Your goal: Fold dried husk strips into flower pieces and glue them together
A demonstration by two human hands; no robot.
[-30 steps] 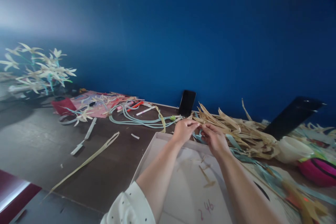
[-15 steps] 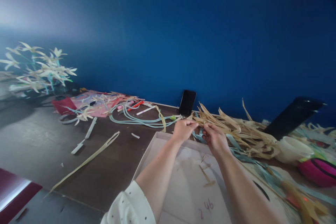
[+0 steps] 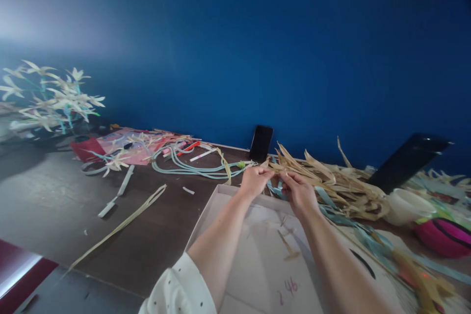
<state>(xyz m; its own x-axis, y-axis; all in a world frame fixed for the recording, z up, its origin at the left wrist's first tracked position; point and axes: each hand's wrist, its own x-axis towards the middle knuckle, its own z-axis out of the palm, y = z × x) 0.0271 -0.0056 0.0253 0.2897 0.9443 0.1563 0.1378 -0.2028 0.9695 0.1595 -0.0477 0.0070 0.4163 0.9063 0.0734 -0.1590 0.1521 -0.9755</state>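
My left hand and my right hand meet over the far edge of a shallow white box lid. Thumb and fingers of both are pinched on a thin tan strip of dried husk, mostly covered by the fingertips. Just behind and to the right spreads a pile of dried corn husks. Blue-green ribbon runs beside my right hand. A few husk scraps lie inside the lid, near handwritten numbers.
A black phone leans on the blue wall. Coiled pale-blue cord, a marker and a red cutter lie left of it. Husk flowers stand far left. A split husk strip lies on the table; a white bowl and pink pouch are right.
Both hands keep their pinch and have drawn slightly closer together. The whole view has shifted a little, with everything sitting slightly further left.
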